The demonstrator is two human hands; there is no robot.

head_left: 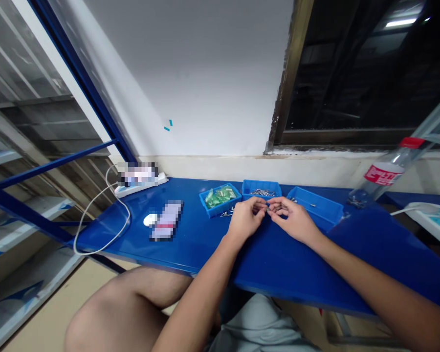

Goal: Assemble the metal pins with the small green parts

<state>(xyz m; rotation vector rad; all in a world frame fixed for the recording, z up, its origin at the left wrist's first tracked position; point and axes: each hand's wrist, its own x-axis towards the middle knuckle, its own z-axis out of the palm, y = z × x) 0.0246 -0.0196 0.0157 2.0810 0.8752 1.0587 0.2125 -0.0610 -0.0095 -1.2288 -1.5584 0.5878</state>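
My left hand (246, 217) and my right hand (295, 219) meet above the blue table, fingertips pinched together around something small that I cannot make out. Just behind them stands a blue bin (279, 187) with many thin metal pieces (262, 192) in it. To the left, a second blue bin (216, 211) holds green and clear small parts (219, 196). Several metal pieces (227, 212) lie on the table between that bin and my left hand. Right of my hands, a third blue bin (330, 213) has a small metal piece (313, 205) inside.
A phone (167, 221) and a white round object (150, 220) lie on the table (205, 244) at left. A power strip (141, 187) with a looping white cable is behind them. A plastic bottle (383, 171) stands at right, near another white strip (430, 220).
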